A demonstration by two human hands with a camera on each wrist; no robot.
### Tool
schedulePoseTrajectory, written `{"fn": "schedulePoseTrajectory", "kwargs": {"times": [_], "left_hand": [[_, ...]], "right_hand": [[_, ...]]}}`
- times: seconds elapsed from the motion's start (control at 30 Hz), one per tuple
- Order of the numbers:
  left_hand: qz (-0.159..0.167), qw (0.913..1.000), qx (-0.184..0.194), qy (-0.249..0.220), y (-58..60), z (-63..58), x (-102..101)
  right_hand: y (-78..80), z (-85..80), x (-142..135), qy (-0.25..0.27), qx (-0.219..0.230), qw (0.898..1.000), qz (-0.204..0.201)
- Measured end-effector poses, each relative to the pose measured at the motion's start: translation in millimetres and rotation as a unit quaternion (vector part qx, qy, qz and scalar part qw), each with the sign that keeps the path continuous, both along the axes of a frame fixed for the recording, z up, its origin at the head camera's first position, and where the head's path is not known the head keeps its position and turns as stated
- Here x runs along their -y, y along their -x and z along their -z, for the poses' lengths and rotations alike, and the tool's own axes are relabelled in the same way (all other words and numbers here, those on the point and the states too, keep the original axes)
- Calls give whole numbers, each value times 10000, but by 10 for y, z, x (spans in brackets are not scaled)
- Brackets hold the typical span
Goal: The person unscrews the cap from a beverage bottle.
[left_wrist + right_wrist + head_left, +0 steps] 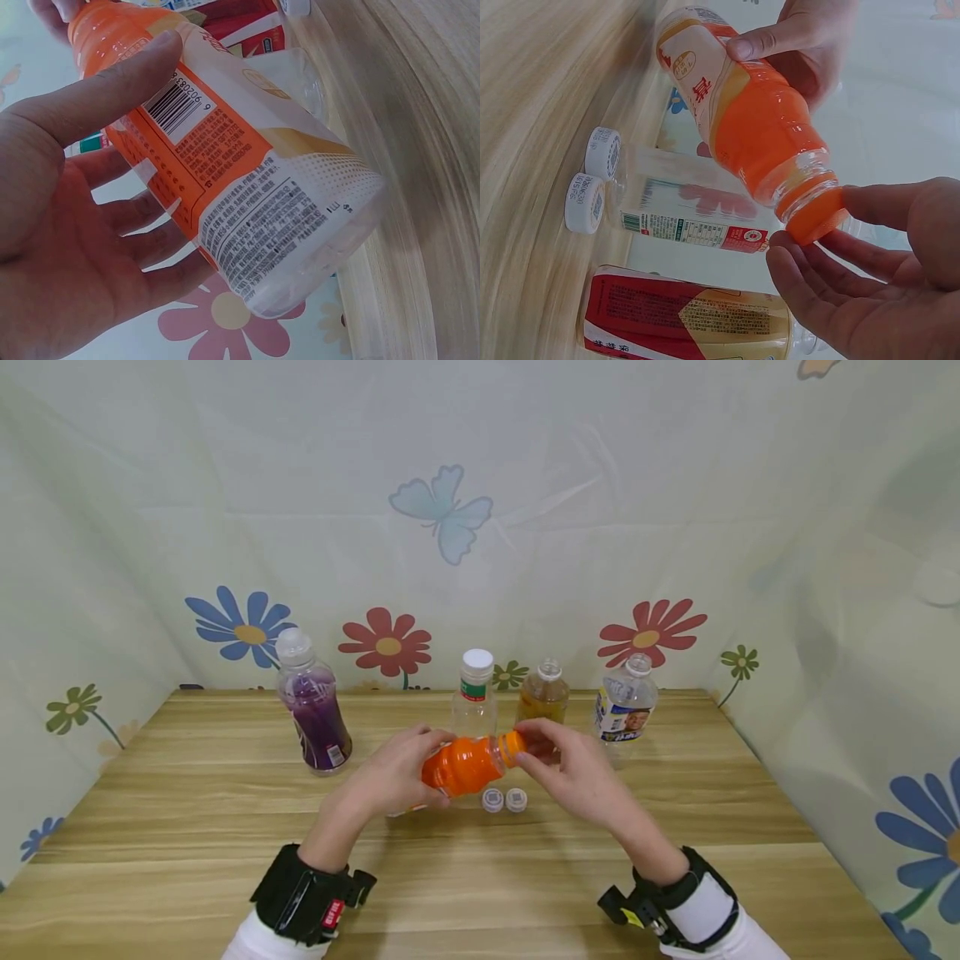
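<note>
A pale curtain (600, 443) printed with flowers and a butterfly is hanging behind the table and along both its sides. The wood-grained table (225, 843) is running up to the curtain at its far edge, while its left and right edges are slanting outward toward the person. A purple bottle (318, 718) is standing on the left, well apart from the others, and a wide gap is lying between it and a clear bottle (474, 714) with a white top. To the right of that, an amber bottle (543, 697) and a blue-labelled bottle (624, 714) are standing in a loose row, both uncapped. Broad room for moving is stretching from the purple bottle to the left edge, from the blue-labelled bottle to the right edge, and across the near part of the table. An orange bottle (465, 766) is tilting above the middle of the table, in front of the clear bottle, its neck pointing toward the right hand. The left hand (393, 774) is holding its body, thumb and fingers wrapping around the label; the right hand (581, 772) is pinching the orange cap (512, 747) at its neck. Two white caps (492, 800) are lying side by side just before the clear bottle.
</note>
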State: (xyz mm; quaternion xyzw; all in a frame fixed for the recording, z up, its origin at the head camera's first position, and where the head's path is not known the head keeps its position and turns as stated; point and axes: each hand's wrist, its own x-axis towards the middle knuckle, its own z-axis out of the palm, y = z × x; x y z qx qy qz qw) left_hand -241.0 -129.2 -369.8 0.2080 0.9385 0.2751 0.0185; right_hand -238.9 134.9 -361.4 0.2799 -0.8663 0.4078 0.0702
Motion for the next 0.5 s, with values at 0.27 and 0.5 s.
{"fn": "schedulePoseTrajectory", "kwargs": {"times": [0.27, 0.5], "left_hand": [[1, 10000, -50, 52, 2, -9, 3], [42, 10000, -48, 32, 5, -7, 8]], "right_hand": [[-16, -30, 2, 48, -190, 9997, -137], [-23, -41, 11, 223, -230, 9993, -201]]}}
